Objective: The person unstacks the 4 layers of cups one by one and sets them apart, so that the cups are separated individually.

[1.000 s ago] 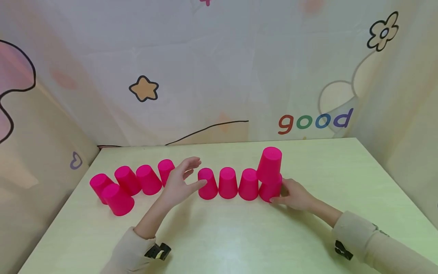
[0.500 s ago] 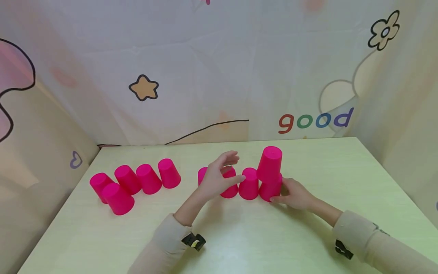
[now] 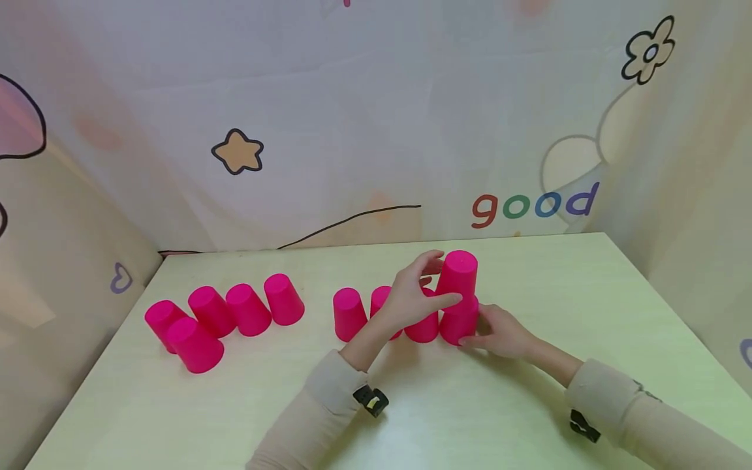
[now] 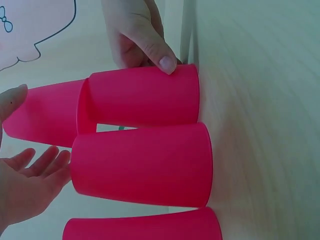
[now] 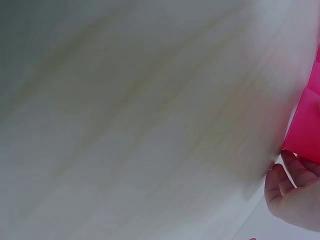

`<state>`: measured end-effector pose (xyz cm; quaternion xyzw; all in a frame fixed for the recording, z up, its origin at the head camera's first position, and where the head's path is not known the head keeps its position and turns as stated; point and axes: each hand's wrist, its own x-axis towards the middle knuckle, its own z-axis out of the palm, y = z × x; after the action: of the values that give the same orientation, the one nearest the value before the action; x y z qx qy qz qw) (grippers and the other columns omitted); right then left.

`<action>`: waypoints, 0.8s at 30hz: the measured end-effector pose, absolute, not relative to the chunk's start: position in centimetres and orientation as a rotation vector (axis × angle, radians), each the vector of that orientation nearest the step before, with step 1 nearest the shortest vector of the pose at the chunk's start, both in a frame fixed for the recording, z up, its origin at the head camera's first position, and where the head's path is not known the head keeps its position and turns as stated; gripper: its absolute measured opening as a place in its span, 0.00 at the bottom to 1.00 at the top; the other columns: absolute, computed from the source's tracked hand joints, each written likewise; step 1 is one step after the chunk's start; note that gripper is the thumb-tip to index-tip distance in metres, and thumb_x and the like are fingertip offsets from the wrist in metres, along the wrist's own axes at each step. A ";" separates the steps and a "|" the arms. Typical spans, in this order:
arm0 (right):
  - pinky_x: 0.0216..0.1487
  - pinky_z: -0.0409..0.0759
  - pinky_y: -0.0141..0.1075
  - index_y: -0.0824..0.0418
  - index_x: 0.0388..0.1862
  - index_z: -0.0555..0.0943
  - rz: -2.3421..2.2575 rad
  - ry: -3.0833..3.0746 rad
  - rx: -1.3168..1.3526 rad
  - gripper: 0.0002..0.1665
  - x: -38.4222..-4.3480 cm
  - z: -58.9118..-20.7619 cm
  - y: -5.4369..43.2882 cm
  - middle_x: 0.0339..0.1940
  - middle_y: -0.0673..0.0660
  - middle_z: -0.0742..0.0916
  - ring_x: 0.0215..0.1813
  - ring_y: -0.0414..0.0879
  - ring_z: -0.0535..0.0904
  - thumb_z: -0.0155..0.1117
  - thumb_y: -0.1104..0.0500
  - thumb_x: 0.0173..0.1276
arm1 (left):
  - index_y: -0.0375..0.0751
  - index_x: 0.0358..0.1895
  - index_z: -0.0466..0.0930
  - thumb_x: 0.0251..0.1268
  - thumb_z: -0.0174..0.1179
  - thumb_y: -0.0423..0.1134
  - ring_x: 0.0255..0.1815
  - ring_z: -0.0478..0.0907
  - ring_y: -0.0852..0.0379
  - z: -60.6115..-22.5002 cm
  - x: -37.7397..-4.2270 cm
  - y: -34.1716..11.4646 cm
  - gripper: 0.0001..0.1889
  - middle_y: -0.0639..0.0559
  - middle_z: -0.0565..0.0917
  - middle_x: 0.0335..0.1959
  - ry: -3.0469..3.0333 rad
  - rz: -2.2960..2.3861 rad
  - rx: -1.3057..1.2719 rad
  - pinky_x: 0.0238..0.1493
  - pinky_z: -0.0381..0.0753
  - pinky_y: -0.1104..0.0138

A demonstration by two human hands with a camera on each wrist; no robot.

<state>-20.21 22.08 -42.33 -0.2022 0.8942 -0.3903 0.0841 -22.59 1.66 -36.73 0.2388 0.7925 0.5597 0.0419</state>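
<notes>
One pink upside-down cup (image 3: 461,271) stands on top of another, the lower pink cup (image 3: 460,323), at the right end of a row. My right hand (image 3: 504,333) holds the lower cup near its bottom rim, thumb in front and fingers behind. Around the upper cup's left side is my left hand (image 3: 408,300), its thumb in front and fingers spread behind. In the left wrist view, gaps show between those fingers and the upper cup (image 4: 45,107); whether the thumb touches it I cannot tell. Part of the right hand (image 5: 300,200) shows at the right wrist view's edge.
Three more pink cups stand left of the stack, including the leftmost cup (image 3: 349,316); my left arm partly covers the others. Several pink cups, one in front (image 3: 196,346), form a group at left. A printed curtain (image 3: 352,130) rises behind the pale table (image 3: 470,418).
My left hand has moved right, from near the left group, past the row, to the upper cup. My right hand stays on the lower cup. The view has shifted slightly.
</notes>
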 end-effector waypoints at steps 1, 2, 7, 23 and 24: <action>0.47 0.77 0.45 0.62 0.55 0.71 -1.165 2.667 -0.604 0.34 -20.2 -42.4 22.1 0.47 0.57 0.80 0.49 0.53 0.75 0.72 0.56 0.50 | 0.51 0.65 0.60 0.47 0.69 0.41 0.56 0.69 0.57 -36.8 -22.6 1.8 0.39 0.56 0.72 0.56 2.429 1.710 0.727 0.50 0.74 0.66; 0.47 0.77 0.45 0.62 0.55 0.71 -1.168 2.664 -0.612 0.34 -20.3 -42.4 22.1 0.48 0.57 0.80 0.49 0.53 0.75 0.72 0.56 0.50 | 0.51 0.65 0.60 0.47 0.69 0.41 0.56 0.69 0.58 -36.8 -22.7 1.9 0.39 0.57 0.72 0.56 2.433 1.707 0.723 0.50 0.74 0.65; 0.47 0.77 0.45 0.62 0.55 0.70 -1.181 2.647 -0.636 0.33 -20.3 -42.3 22.1 0.48 0.57 0.80 0.50 0.53 0.75 0.72 0.57 0.51 | 0.51 0.63 0.62 0.46 0.70 0.41 0.54 0.69 0.59 -37.0 -23.0 2.4 0.38 0.58 0.72 0.54 2.445 1.693 0.732 0.51 0.74 0.60; 0.47 0.77 0.45 0.62 0.55 0.71 -1.157 2.664 -0.632 0.33 -20.4 -42.5 22.0 0.46 0.56 0.81 0.47 0.51 0.76 0.72 0.56 0.51 | 0.50 0.60 0.66 0.47 0.69 0.40 0.51 0.72 0.59 -36.0 -22.2 0.6 0.34 0.58 0.74 0.50 2.410 1.785 0.738 0.45 0.77 0.66; 0.47 0.77 0.45 0.62 0.55 0.71 -1.154 2.665 -0.634 0.33 -20.4 -42.5 22.0 0.46 0.55 0.81 0.47 0.51 0.76 0.72 0.56 0.51 | 0.50 0.60 0.66 0.47 0.69 0.40 0.51 0.72 0.59 -35.9 -22.1 0.4 0.34 0.58 0.74 0.50 2.413 1.785 0.747 0.45 0.77 0.66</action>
<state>-20.39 21.99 -42.50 -0.2126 0.8933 -0.3870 0.0845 -22.10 0.38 -35.89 0.2414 0.7800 0.5768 0.0242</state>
